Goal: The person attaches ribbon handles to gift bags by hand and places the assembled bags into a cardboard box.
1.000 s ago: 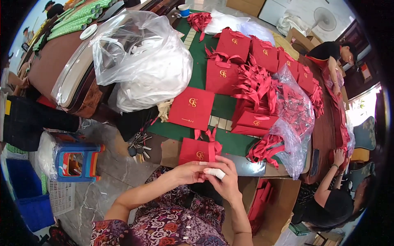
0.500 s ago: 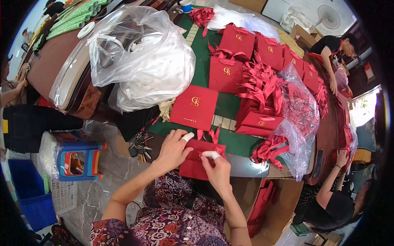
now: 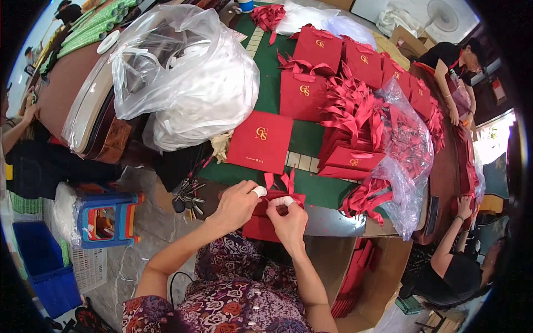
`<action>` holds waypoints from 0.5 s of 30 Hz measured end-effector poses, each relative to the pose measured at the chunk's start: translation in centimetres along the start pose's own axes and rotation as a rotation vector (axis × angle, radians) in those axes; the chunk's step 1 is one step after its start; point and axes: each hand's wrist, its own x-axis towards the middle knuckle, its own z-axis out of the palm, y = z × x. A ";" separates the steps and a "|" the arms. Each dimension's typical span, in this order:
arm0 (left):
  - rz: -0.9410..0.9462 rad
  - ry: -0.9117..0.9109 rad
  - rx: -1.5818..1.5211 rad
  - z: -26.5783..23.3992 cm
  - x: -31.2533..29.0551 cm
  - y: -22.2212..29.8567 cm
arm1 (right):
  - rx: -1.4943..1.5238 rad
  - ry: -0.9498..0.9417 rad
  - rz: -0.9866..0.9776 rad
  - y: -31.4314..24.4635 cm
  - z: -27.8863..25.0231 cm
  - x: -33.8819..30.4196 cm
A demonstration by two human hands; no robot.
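With the ribboned bags [image 3: 302, 100] beyond looking done, the red bag [image 3: 260, 228] at the near edge of the worktop [image 3: 305, 141] seems unfinished, left hand [image 3: 237, 206] and right hand [image 3: 289, 223] close together on it (what they pinch, I cannot tell).

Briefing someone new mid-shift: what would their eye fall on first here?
Probably the big clear plastic bag of white material, bulging left of centre in the upper half. Next, the crowded red bags and red ribbons right of centre on the green tabletop. Then, at the near edge, the left hand and right hand, each with a white finger wrap, at a red item.
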 end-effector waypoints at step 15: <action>-0.220 0.006 -0.377 1.2 -0.2 0.7 | -0.122 0.281 -0.436 2.0 1.7 -1.3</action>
